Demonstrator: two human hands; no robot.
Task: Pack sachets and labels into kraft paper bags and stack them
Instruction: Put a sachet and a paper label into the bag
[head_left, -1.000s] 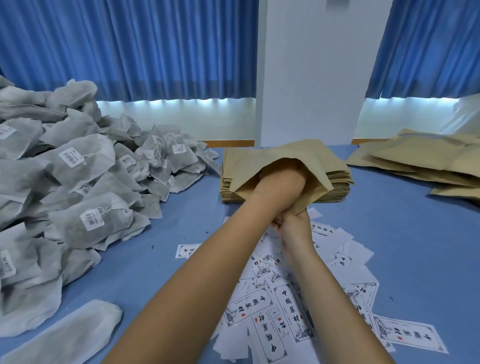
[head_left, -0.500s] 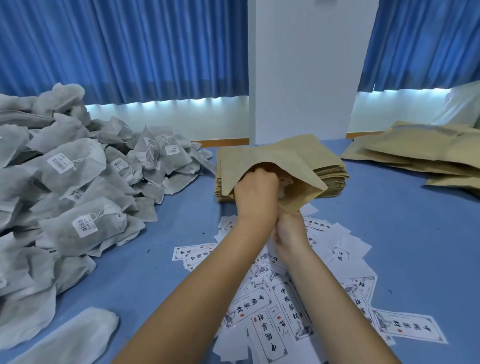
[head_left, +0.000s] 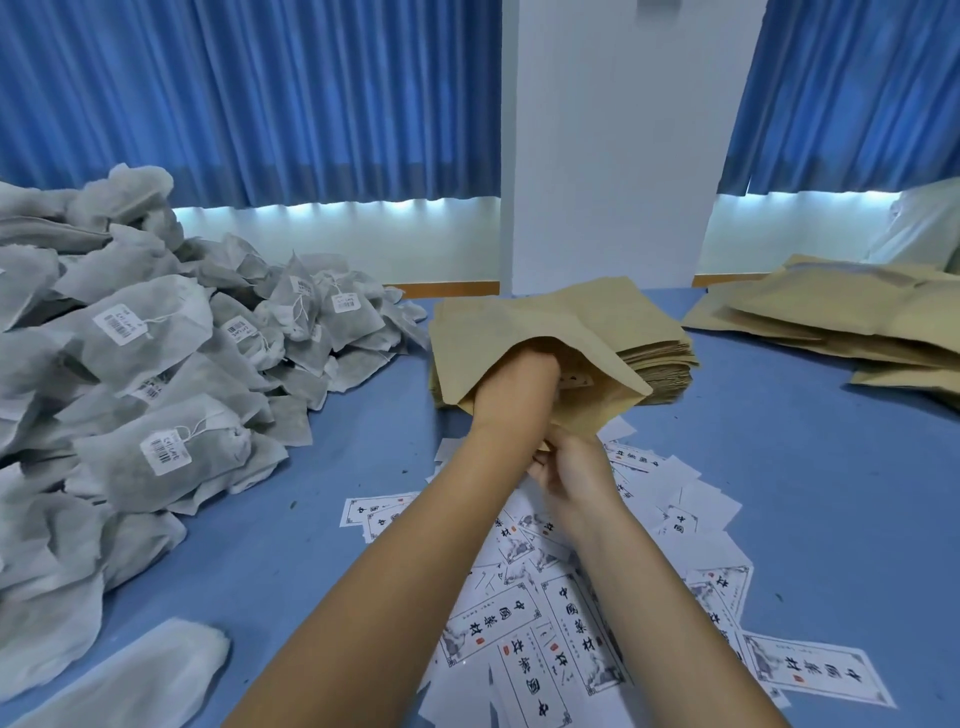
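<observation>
The kraft bag (head_left: 519, 322) hangs over the bag stack (head_left: 662, 364), its long axis running away and its mouth towards the person. The right hand (head_left: 571, 467) pinches its lower lip. The left hand (head_left: 514, 387) is buried inside, fingers hidden, so I cannot tell its grip.

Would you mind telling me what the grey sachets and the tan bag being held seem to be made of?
The sachets: probably non-woven fabric, matte grey; soft crumpling, fuzzy edges. The held bag: kraft paper by its look, matte tan; it shows stiff creases and a folded-open mouth.
</observation>
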